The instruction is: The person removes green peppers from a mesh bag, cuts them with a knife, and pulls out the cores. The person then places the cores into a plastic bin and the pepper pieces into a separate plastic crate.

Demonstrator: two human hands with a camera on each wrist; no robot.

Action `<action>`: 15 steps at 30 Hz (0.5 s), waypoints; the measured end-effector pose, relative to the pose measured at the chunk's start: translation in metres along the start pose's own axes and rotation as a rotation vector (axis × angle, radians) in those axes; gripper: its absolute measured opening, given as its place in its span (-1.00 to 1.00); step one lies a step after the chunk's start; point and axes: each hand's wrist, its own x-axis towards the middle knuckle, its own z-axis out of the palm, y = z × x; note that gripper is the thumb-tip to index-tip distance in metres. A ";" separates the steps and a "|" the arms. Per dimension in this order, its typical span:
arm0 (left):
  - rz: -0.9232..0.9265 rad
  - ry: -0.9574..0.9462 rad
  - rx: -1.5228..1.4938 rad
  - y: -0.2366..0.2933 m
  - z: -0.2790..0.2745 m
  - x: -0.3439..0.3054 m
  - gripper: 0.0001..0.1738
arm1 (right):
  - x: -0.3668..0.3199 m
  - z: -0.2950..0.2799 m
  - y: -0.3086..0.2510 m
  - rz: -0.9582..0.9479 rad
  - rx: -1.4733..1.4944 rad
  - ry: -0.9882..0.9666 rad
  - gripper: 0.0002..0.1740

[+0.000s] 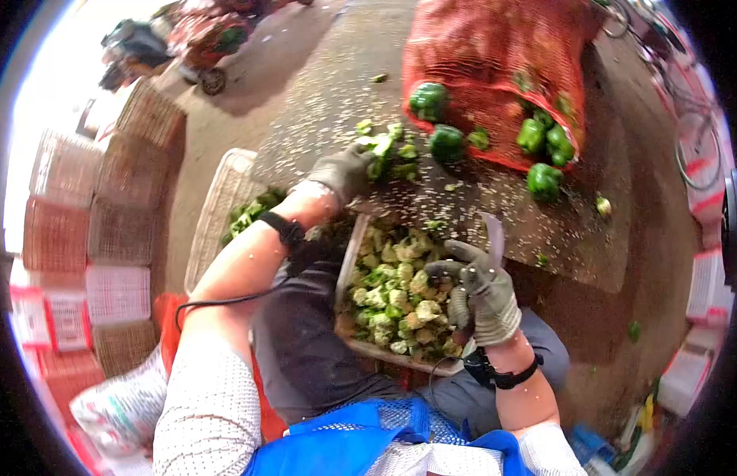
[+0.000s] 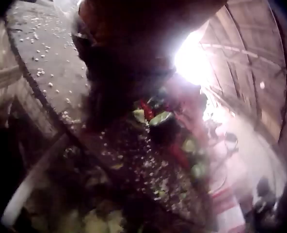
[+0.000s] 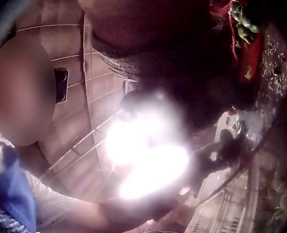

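Observation:
In the head view my gloved left hand (image 1: 343, 171) reaches over the board, its fingers right at a cluster of cut green pepper pieces (image 1: 388, 151). Its fingertips are partly hidden there, and I cannot tell whether they grip a piece. My gloved right hand (image 1: 489, 300) holds a knife (image 1: 493, 238), blade pointing up and away from me, above the right side of a crate (image 1: 346, 297). Pale and green pepper cores (image 1: 402, 293) fill that crate between my knees. Whole green peppers (image 1: 446, 143) lie beyond the left hand. Both wrist views are dark around the hands.
A red mesh sack (image 1: 495, 55) spills green peppers at the board's far side. Pale seeds litter the board (image 1: 305, 119). A basket (image 1: 206, 222) with green pieces stands at left, under my forearm. Stacked crates (image 1: 122, 230) line the left; a wheeled cart (image 1: 206, 55) stands farther off.

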 end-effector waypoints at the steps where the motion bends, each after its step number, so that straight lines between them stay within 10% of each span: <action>1: -0.174 -0.013 -0.167 0.003 0.008 0.014 -0.52 | 0.002 -0.003 -0.001 -0.012 -0.050 0.005 -0.24; 2: -0.344 0.001 -0.317 0.007 0.015 0.029 -0.57 | 0.002 -0.006 0.000 -0.031 -0.099 0.015 -0.34; 4: -0.078 0.065 0.094 -0.007 0.022 0.021 -0.62 | 0.008 -0.012 0.004 -0.004 -0.259 0.004 -0.32; 9: -0.068 -0.326 0.179 0.017 0.018 0.015 -0.66 | 0.010 -0.015 0.010 -0.061 -0.376 -0.042 -0.09; 10: -0.070 -0.251 -0.663 -0.015 0.058 0.008 -0.65 | 0.011 -0.017 0.010 -0.053 -0.296 -0.025 -0.06; 12: -0.002 -0.147 -1.308 -0.035 0.109 -0.010 -0.67 | 0.012 -0.027 0.032 -0.096 -0.288 0.063 -0.01; 15: 0.229 -0.076 -0.462 0.082 0.082 -0.065 -0.73 | 0.001 -0.019 0.013 -0.163 -0.164 0.080 -0.03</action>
